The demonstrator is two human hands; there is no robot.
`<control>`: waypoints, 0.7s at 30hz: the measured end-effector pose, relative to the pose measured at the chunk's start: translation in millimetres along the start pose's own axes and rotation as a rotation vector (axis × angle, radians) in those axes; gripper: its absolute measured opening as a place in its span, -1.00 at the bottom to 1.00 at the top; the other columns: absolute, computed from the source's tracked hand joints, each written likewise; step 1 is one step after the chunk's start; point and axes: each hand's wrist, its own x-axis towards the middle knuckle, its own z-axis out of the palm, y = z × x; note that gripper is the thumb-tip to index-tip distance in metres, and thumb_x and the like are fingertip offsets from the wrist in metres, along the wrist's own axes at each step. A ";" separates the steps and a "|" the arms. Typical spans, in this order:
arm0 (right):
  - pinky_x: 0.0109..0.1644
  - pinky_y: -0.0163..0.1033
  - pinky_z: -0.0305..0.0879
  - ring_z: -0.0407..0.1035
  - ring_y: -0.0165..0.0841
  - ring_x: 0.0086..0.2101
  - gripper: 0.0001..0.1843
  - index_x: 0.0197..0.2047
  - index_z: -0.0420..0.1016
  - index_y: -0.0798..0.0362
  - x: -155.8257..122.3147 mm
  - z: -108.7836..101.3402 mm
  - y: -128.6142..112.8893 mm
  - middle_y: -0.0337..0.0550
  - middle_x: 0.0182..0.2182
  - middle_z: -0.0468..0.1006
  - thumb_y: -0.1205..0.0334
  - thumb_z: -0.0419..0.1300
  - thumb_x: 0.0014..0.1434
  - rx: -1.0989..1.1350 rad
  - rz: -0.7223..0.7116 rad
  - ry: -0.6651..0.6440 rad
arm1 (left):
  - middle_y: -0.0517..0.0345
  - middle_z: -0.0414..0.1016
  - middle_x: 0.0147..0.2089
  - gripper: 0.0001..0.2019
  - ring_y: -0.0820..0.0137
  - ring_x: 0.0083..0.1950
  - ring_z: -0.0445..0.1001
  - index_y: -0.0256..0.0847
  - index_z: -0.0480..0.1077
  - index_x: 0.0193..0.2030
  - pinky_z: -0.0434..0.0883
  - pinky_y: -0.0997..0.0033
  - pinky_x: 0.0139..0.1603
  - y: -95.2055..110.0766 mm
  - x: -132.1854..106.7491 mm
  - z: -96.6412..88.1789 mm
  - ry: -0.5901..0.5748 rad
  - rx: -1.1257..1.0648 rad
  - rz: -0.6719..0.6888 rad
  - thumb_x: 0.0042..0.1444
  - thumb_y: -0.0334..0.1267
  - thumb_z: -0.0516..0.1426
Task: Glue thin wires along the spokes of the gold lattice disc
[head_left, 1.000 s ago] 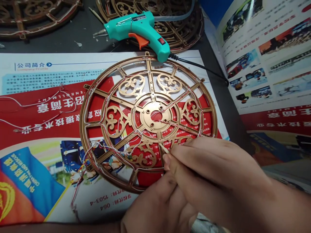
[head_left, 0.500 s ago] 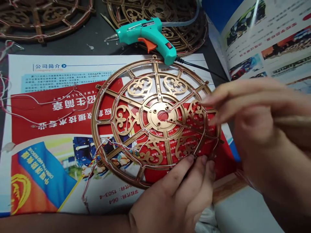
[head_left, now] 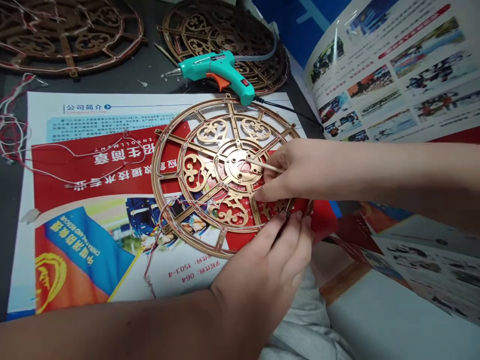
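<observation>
A round bronze-coloured openwork frame (head_left: 240,158) with spokes and scroll ornaments lies on printed sheets. Thin red and white wires (head_left: 174,202) run along its rings. My left hand (head_left: 272,255) is closed on the near right rim, its fingertips curled over the edge. Above the frame's right half, my right hand (head_left: 288,167) pinches a thin pale stick (head_left: 266,165). The stick's tip is by the central hub, but whether it touches cannot be made out. My right hand hides part of the right rim and some spokes.
A teal hot glue gun (head_left: 221,72) with an orange trigger lies just behind the frame, its black cord running right. Other round frames (head_left: 67,55) lie at the back. Loose wires (head_left: 15,120) are at left; an open brochure (head_left: 390,75) stands at right.
My right hand has come left and in over the frame, bringing the stick's tip to the hub. My left hand keeps its hold on the rim. The whole view has shifted slightly.
</observation>
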 end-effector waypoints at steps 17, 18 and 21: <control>-0.36 -0.17 0.21 0.34 -0.35 -0.42 -0.64 -0.42 0.48 0.01 -14.3 0.3 -16.4 -0.18 -0.46 0.50 -0.03 0.46 0.16 0.031 0.124 -0.021 | -0.05 0.24 0.66 -0.22 -0.13 0.70 0.11 -0.15 0.35 0.57 0.08 -0.16 0.75 7.9 1.1 4.5 -0.065 0.029 -0.044 0.24 0.02 0.26; -0.35 -0.17 0.22 0.37 -0.34 -0.40 -0.65 -0.41 0.50 0.01 -13.7 0.8 -16.8 -0.17 -0.45 0.52 -0.03 0.46 0.15 0.042 0.134 -0.024 | -0.06 0.23 0.66 -0.20 -0.13 0.71 0.10 -0.16 0.34 0.58 0.09 -0.15 0.75 8.3 0.9 4.8 -0.067 0.025 -0.045 0.23 0.03 0.26; -0.36 -0.16 0.25 0.41 -0.32 -0.40 -0.73 -0.38 0.57 0.01 -12.1 1.7 -21.5 -0.15 -0.42 0.55 0.04 0.48 0.13 0.083 0.179 -0.010 | -0.11 0.22 0.66 -0.19 -0.14 0.71 0.10 -0.21 0.32 0.59 0.10 -0.13 0.75 8.9 0.0 5.5 -0.065 0.018 -0.044 0.24 0.03 0.24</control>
